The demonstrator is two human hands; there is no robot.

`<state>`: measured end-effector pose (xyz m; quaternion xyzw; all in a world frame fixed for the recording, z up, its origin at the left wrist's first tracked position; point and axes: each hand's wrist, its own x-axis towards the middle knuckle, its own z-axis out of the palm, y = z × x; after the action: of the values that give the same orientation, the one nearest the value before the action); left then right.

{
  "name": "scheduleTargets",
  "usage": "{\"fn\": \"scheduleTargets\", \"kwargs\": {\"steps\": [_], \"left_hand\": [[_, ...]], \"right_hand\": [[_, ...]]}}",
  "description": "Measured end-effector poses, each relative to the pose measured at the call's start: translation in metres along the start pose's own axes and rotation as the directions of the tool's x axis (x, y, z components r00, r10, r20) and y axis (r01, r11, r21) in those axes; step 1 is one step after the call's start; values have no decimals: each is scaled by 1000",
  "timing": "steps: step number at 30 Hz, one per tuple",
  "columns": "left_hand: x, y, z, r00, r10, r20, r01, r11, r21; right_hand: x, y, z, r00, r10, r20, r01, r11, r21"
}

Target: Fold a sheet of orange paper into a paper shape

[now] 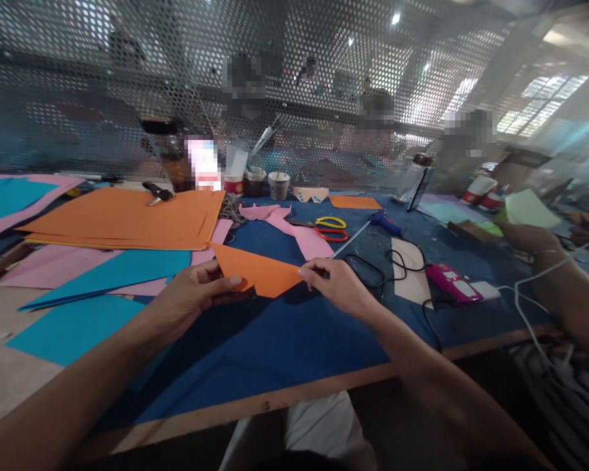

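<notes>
Between my hands, above the blue table, is a cut piece of orange paper [262, 269] with a small notch in its lower edge. My left hand [203, 288] pinches its left end, thumb on the front face. At the right tip, my right hand [331, 282] grips the paper between thumb and fingertips. Beyond it lie pink paper pieces [308, 239] and scissors [331, 230] with yellow and red handles. A blue glue gun [385, 222] rests to the right of the scissors, a clear stick lying against it.
Stacked orange sheets [122, 219] with keys [158, 193] on top lie left, near blue sheets [108, 281]. Paper cups [279, 185] and a jar [164, 154] line the mesh wall. Right are a magenta device [454, 284], cables and a co-worker's hand [527, 232] near pale green paper.
</notes>
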<state>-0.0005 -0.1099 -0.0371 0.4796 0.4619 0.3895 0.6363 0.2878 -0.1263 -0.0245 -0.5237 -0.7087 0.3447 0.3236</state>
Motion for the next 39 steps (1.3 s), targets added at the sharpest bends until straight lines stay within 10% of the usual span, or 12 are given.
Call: {"fn": "scheduleTargets", "kwargs": {"steps": [39], "left_hand": [[3,-8,0,975,141,-173,-133,989,61]], "right_hand": [[-2,-6,13,997,-70,24,71,995,-63]]}}
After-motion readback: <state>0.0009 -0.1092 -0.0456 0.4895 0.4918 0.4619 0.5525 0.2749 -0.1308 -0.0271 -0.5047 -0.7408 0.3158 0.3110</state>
